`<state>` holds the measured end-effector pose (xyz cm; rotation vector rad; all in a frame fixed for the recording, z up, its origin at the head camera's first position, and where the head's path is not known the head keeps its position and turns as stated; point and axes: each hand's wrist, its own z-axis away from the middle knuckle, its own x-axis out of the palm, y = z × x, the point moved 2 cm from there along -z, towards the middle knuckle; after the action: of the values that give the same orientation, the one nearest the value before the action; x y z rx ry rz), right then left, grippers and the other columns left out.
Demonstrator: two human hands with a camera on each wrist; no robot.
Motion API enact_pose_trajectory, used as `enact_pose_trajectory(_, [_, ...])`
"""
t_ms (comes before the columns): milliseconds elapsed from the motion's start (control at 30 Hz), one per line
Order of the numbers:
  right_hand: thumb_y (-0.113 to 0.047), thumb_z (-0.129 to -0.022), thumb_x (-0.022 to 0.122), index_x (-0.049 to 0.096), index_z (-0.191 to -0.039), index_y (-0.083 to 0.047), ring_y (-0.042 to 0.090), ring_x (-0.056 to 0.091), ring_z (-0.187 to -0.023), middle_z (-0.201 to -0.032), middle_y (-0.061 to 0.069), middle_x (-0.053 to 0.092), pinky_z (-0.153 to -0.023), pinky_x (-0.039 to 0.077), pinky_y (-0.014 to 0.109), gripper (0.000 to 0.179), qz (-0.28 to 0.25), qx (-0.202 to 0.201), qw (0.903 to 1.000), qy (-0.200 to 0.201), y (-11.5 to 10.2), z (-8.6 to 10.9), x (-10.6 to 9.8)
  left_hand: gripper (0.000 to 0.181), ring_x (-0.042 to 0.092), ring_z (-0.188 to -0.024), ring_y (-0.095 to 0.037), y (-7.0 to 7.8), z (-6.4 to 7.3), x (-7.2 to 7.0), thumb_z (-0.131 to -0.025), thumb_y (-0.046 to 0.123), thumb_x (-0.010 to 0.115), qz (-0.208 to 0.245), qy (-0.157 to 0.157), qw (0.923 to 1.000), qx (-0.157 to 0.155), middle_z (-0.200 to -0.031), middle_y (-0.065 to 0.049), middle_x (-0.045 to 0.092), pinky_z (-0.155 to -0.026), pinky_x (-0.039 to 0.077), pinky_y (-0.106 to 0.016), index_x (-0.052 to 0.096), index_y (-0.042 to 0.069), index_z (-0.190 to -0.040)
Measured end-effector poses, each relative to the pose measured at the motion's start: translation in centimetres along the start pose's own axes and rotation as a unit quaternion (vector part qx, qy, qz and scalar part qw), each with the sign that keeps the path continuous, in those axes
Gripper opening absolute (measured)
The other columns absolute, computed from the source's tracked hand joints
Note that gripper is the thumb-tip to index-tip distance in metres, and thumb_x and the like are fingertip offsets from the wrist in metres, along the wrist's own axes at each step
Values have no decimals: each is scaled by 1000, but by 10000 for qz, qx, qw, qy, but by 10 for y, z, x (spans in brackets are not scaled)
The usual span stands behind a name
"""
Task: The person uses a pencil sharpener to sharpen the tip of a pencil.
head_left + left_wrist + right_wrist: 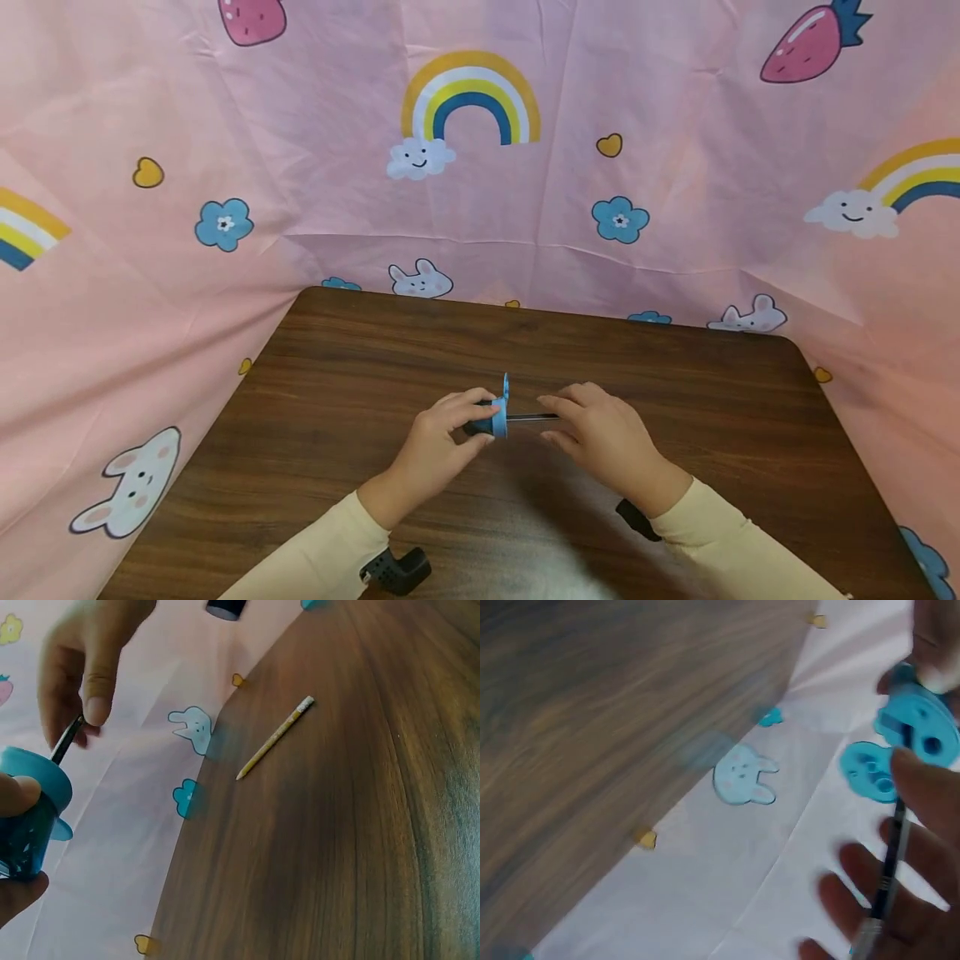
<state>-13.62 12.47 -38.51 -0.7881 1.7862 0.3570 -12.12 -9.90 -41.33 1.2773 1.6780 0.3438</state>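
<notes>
Above the middle of the table, my left hand [442,429] grips a small pencil sharpener [499,418] between thumb and fingers. It has a blue top and a darker see-through body [28,844]. Its cloud-shaped flap [864,771] stands flipped up, and the right wrist view shows holes in the top. A slim dark pencil [531,417] points into the top. My right hand [603,433] pinches this pencil with thumb and fingertips, the other fingers loosely bent and blurred. The pencil's tip is hidden inside the sharpener. Its silver end [868,936] shows below the fingers.
A yellowish pencil [276,738] lies on the dark wooden table [390,350] in the left wrist view. A pink printed cloth [337,142] hangs around the table's back and sides. Dark wrist devices [397,571] sit below both wrists.
</notes>
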Motion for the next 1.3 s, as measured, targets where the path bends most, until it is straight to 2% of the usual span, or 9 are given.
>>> enact_pose_trajectory(167, [-16,-71,86,70,-114,-9,26,62,-95,-107,11,64,-77,55,40,46,628,-850,9840,1432,3,8,6,38,62,-104,-23,-2,0,-2,-77,-5,77,626,193,9950,-753,-122,-5,65,-70,55,-24,71,2,-113])
enact_pose_trajectory(300, [-16,-96,60,71,-110,-5,28,63,-92,-102,13,65,-81,54,41,20,841,-1388,9671,1960,6,12,13,40,61,-112,-26,-5,0,-2,-78,-5,76,1058,86,9845,-1395,-127,-5,63,-76,56,-24,70,3,-116])
enact_pose_trajectory(467, [-12,-106,37,73,-99,-2,22,60,-77,-88,8,63,-70,55,35,38,947,-1654,9537,2325,5,13,20,40,57,-118,-32,-9,1,-2,-80,-5,74,1576,-181,9690,-1895,-131,-12,59,-81,56,-27,68,1,-119])
enact_pose_trajectory(667, [-6,-89,67,74,-84,-6,13,50,-63,-73,1,54,-48,44,23,9,342,-1057,9763,1859,-3,14,19,39,59,-115,-27,-7,4,-4,-81,-2,74,1041,-472,9819,-1508,-129,-7,61,-78,55,-25,70,5,-119])
enact_pose_trajectory(800, [-9,-76,80,74,-79,-9,5,52,-62,-71,-6,58,-52,46,19,7,-1419,17,9894,320,0,11,15,37,60,-110,-23,-3,5,-5,-78,-2,77,154,-573,9972,-454,-124,-4,64,-71,54,-24,72,7,-114])
enact_pose_trajectory(1000, [-10,-85,72,72,-82,2,6,44,-53,-62,-4,57,-47,41,23,13,-4181,1792,8681,-1988,19,5,13,35,61,-109,-23,-2,7,-1,-71,-5,81,-656,-383,9864,1458,-114,-7,69,-86,54,-28,75,2,-105])
enact_pose_trajectory(1067, [-10,-86,72,71,-82,3,7,43,-51,-60,-4,54,-46,41,24,14,-4279,1963,8534,-2239,21,4,13,35,61,-108,-23,-2,9,0,-71,-6,81,-747,-328,9816,1728,-113,-6,69,-87,54,-27,75,2,-104])
enact_pose_trajectory(1133, [-12,-87,72,73,-84,0,6,48,-56,-65,-5,59,-55,49,31,13,-3913,1800,8757,-2184,20,3,11,35,61,-109,-23,-1,9,1,-71,-7,80,-740,-281,9819,1719,-113,-7,68,-87,54,-26,75,2,-105])
enact_pose_trajectory(1300, [-27,-84,75,74,-103,-12,6,57,-74,-87,-7,65,-66,52,32,24,-1405,818,9812,-1041,6,3,4,38,61,-110,-24,-1,7,-1,-74,-6,79,-320,-198,9970,673,-121,-7,66,-73,55,-21,73,4,-110])
